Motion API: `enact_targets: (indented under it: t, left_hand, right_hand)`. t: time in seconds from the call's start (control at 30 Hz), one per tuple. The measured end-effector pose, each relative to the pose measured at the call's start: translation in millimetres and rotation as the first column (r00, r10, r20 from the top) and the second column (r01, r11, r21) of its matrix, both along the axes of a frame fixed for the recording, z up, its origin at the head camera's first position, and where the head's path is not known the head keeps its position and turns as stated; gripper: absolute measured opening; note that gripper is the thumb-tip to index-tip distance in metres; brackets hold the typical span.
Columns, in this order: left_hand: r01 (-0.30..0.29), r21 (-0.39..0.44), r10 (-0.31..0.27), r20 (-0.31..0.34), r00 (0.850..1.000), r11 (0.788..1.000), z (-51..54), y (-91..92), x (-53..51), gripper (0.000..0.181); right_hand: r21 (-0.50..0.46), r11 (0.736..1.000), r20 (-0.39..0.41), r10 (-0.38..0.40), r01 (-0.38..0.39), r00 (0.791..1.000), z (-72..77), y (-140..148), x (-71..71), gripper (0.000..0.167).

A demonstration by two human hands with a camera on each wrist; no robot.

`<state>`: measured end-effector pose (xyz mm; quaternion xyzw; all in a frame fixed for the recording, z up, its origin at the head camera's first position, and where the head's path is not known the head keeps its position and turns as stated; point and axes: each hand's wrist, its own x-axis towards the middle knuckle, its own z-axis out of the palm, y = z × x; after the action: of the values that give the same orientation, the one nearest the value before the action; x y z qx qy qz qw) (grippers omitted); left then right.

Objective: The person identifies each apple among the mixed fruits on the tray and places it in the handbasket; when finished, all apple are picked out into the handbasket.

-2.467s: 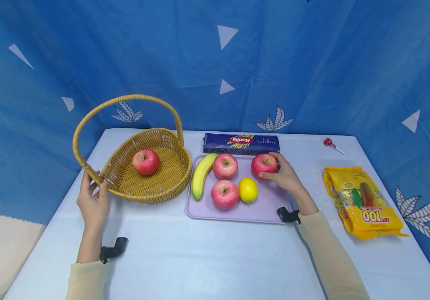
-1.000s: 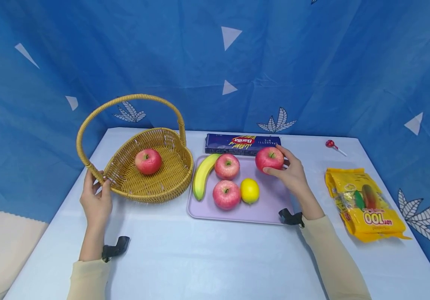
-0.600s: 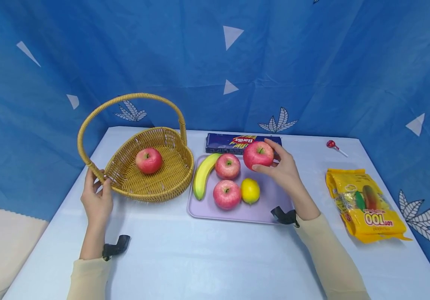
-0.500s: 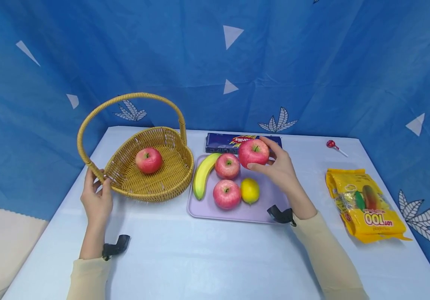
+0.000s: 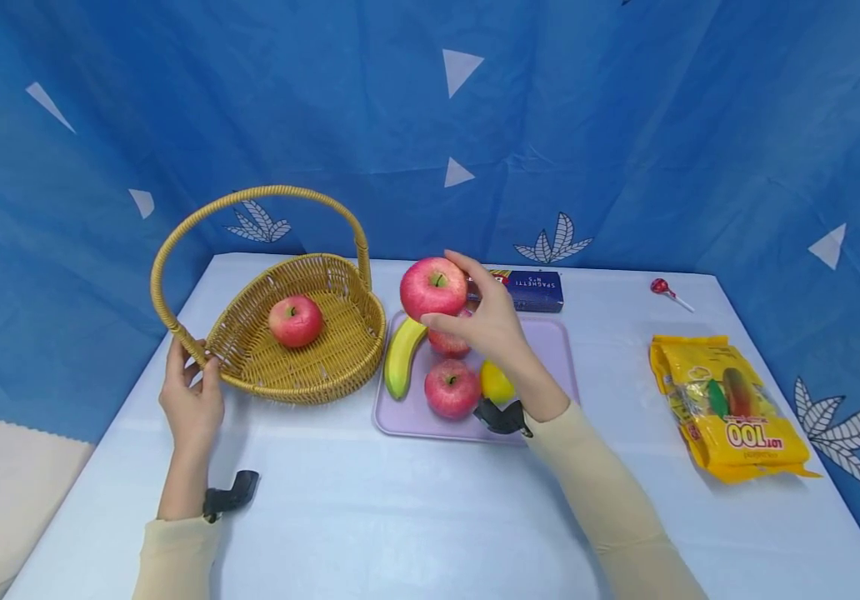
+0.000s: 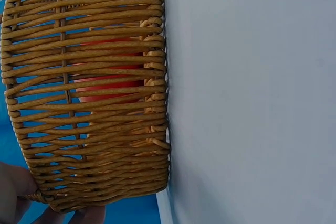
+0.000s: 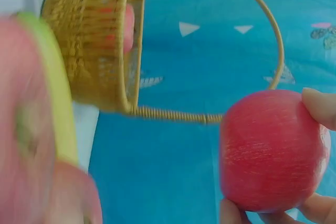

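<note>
A red apple (image 5: pixel 432 287) is held up above the back left part of the lilac tray (image 5: pixel 550 367), gripped between the thumb and fingers of my right hand (image 5: pixel 488 321). In the right wrist view that apple (image 7: pixel 273 150) is clear of everything below it. My left hand (image 5: pixel 193 400) grips the left side of the wicker basket (image 5: pixel 325 367), where the handle meets the rim. One apple (image 5: pixel 296 321) lies inside the basket. On the tray are a banana (image 5: pixel 402 358), two apples, the front one (image 5: pixel 452 388) in full view, and a lemon (image 5: pixel 496 383) partly hidden by my right arm.
Behind the tray lies a blue spaghetti box (image 5: pixel 535 290), its left part hidden by my hand and the apple. To the right are a lollipop (image 5: pixel 670 292) and a yellow bag (image 5: pixel 730 404). A blue curtain hangs behind the white table (image 5: pixel 370 517).
My right hand has lifted the apple off the tray's back right and carried it left, over the banana and back apple. The left hand keeps its grip on the basket.
</note>
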<state>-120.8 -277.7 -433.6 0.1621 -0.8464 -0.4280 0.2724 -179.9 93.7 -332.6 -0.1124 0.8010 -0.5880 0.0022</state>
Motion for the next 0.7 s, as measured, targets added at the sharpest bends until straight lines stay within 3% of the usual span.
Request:
enact_targets:
  t: [0.2,0.37,0.5,0.7]
  left_hand:
    - [0.003,-0.006,-0.003,-0.007,1.0,1.0,-0.3,-0.3,0.0,0.059]
    - [0.0,-0.017,0.0,-0.006,1.0,1.0,-0.4,-0.8,0.3,0.058]
    - [0.006,-0.024,-0.006,-0.016,1.0,1.0,-1.7,-2.1,0.5,0.058]
    - [0.01,-0.016,-0.01,-0.016,1.0,1.0,-4.1,-3.2,-0.4,0.058]
  right_hand:
    - [-0.074,0.995,-0.063,0.067,-0.072,0.996,-6.8,-43,-8.3,0.08]
    - [-0.084,0.986,-0.044,0.138,-0.142,0.989,-18.4,-78,-16.3,0.081]
    - [-0.036,0.984,-0.022,0.174,-0.174,0.985,-28.8,-103,-22.2,0.082]
    - [0.126,0.971,-0.042,0.207,-0.201,0.977,-42.2,-128,-25.8,0.08]
